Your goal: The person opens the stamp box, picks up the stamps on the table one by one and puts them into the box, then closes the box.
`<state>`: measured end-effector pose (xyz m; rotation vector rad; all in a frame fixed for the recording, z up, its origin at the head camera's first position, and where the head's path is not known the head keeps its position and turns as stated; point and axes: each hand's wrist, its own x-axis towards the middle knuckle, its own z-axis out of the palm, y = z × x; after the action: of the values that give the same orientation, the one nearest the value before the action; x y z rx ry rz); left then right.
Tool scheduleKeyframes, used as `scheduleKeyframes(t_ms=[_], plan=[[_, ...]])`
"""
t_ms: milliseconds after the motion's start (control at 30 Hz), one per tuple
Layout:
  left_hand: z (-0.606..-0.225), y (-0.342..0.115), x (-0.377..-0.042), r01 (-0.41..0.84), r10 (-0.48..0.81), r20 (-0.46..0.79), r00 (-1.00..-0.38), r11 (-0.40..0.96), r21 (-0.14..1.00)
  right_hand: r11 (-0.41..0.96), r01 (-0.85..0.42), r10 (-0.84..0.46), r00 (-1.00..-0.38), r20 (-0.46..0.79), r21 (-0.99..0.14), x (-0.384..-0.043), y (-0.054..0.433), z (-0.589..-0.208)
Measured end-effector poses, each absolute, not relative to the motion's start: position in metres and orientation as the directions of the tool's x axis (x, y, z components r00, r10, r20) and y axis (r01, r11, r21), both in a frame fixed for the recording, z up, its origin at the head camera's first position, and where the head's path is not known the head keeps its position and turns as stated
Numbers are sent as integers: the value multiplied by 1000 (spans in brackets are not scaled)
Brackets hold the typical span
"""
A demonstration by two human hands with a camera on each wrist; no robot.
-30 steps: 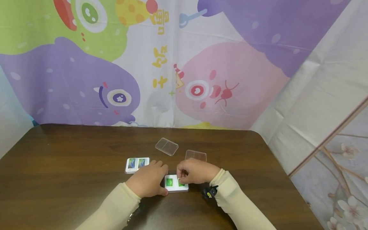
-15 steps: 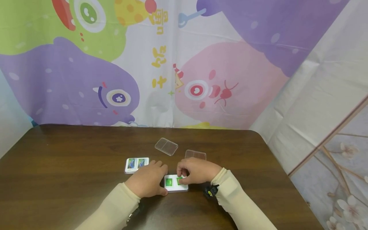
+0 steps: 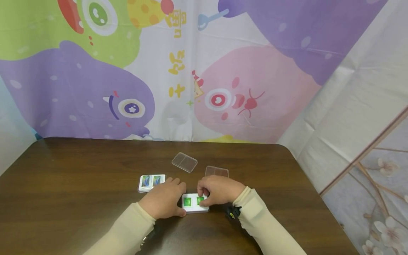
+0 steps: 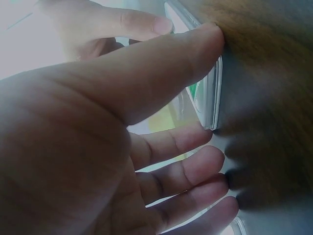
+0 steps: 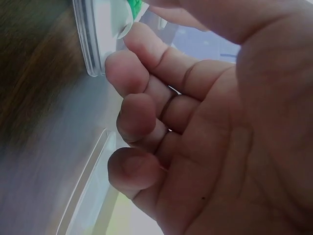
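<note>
A shallow clear plastic case lies flat on the table, holding white cards side by side. The left card has a green square picture. My left hand grips the left end of this case, thumb along its near edge and index fingertip at the far corner. My right hand is over the right half, pinching a white card with a green picture between thumb and index finger. Its rounded corner shows beside the index fingertip in the right wrist view. The other right fingers are curled.
A second case with two blue-and-green picture cards lies left, partly under my left hand. Two clear lids lie behind: one tilted lid and one partly hidden by the right hand. A printed cloth hangs behind the brown table.
My right fingers shift slightly over the right half of the case, and more of that card's green picture shows now. The left hand stays in place.
</note>
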<state>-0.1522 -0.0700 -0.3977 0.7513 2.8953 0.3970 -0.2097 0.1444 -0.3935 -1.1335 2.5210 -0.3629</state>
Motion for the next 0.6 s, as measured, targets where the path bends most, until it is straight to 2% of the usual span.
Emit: scheduleKeyframes(t_ms=[200,267,333,500,600], plan=[[-399,-70,-152,463,493,-46,-869,841,279,631,-665,-768,-609,-200,-400,-212,149,-392],[-399,-70,-152,465,494,-43,-868,841,277,634,-656,-761,-625,-176,-411,-216,155,-391],[-399,-70,-152,466,495,-42,-868,841,276,656,-639,-733,-667,-134,-403,-221,165,-389],[-399,-70,-152,467,498,-44,-866,837,284,787,-538,-575,-817,-42,-302,-235,190,-384],[-399,-70,-152,469,499,-41,-866,836,285,831,-487,-517,-855,-48,-268,-240,199,-387]])
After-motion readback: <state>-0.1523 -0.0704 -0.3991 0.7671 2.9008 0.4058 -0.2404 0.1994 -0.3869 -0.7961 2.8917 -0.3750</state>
